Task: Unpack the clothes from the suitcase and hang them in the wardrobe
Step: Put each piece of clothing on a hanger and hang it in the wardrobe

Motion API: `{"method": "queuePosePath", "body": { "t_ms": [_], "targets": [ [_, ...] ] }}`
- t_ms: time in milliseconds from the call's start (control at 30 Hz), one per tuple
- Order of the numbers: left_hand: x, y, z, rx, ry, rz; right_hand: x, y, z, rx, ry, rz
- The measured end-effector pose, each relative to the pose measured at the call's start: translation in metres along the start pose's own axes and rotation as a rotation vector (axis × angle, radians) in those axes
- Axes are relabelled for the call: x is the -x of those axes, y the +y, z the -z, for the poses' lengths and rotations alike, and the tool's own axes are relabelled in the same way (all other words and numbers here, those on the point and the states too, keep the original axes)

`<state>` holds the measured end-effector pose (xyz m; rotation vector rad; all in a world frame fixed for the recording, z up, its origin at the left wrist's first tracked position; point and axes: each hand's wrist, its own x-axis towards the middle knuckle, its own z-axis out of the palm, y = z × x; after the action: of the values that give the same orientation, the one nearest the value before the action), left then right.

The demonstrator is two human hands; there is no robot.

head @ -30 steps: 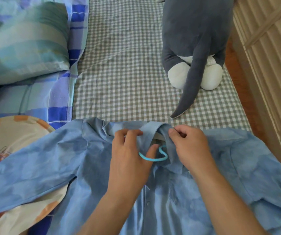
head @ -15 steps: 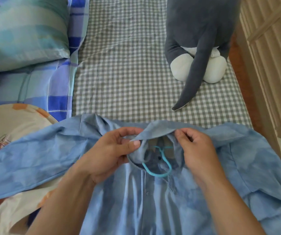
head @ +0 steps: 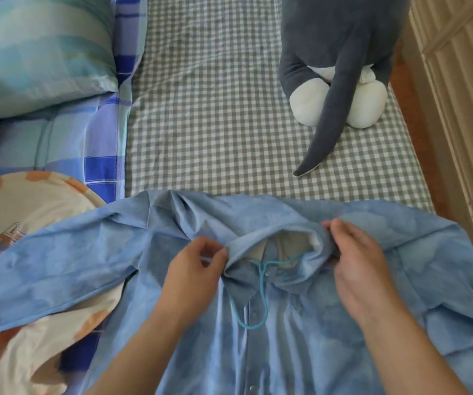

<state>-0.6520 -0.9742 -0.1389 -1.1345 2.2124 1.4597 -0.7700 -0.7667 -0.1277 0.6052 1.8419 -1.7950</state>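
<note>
Low in the frame's centre, my left hand and right hand each pinch the blue shirt collar, spreading it so the turquoise hanger hook pokes out.

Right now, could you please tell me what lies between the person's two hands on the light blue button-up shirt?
In the head view, the open shirt collar and the turquoise wire hanger's hook lie between the left hand and the right hand.
</note>
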Motion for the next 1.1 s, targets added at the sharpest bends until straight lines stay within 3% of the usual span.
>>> {"method": "queuePosePath", "body": {
  "t_ms": [100, 200, 300, 333, 367, 433, 500, 633, 733, 800, 867, 967, 1033, 1100],
  "targets": [
    [0.017, -0.030, -0.014, 0.305, -0.094, 0.154, 0.011, 0.036, 0.011, -0.006, 0.026, 0.022],
    [0.023, -0.046, -0.023, 0.489, -0.042, 0.213, 0.024, 0.066, 0.022, 0.014, 0.094, 0.033],
    [0.025, -0.045, -0.027, 0.684, -0.049, 0.252, 0.047, 0.075, 0.023, 0.370, 0.335, 0.299],
    [0.023, -0.043, -0.027, 0.728, -0.052, 0.249, 0.059, 0.077, 0.019, 0.499, 0.289, 0.438],
    [0.022, -0.041, -0.027, 0.771, -0.064, 0.242, 0.069, 0.081, 0.013, 0.629, 0.141, 0.542],
    [0.022, -0.034, -0.026, 0.831, -0.102, 0.237, 0.085, 0.094, 0.002, 1.004, -0.231, 0.649],
    [0.030, -0.023, -0.022, 0.847, -0.138, 0.247, 0.087, 0.107, 0.002, 1.273, -0.396, 0.730],
    [0.061, 0.011, 0.006, 0.871, -0.147, 0.222, 0.104, 0.043, 0.012, 1.068, -0.266, 0.761],
    [0.096, 0.055, 0.041, 0.973, -0.186, 0.071, 0.132, -0.050, 0.021, 0.813, -0.081, 0.864],
    [0.128, 0.087, 0.061, 1.010, -0.229, -0.061, 0.152, -0.111, 0.026, 0.796, -0.021, 0.931],
    [0.162, 0.113, 0.076, 0.890, -0.242, -0.192, 0.174, -0.161, 0.025, 0.840, -0.080, 0.993],
    [0.203, 0.135, 0.091, 0.474, -0.175, -0.355, 0.213, -0.204, 0.011, 0.997, -0.357, 1.055],
    [0.220, 0.134, 0.107, 0.068, 0.070, -0.369, 0.238, -0.219, 0.005, 0.983, -0.365, 1.141],
    [0.239, 0.126, 0.129, -0.310, 0.396, -0.414, 0.260, -0.232, 0.006, 0.790, -0.260, 1.195]
  ]
}}
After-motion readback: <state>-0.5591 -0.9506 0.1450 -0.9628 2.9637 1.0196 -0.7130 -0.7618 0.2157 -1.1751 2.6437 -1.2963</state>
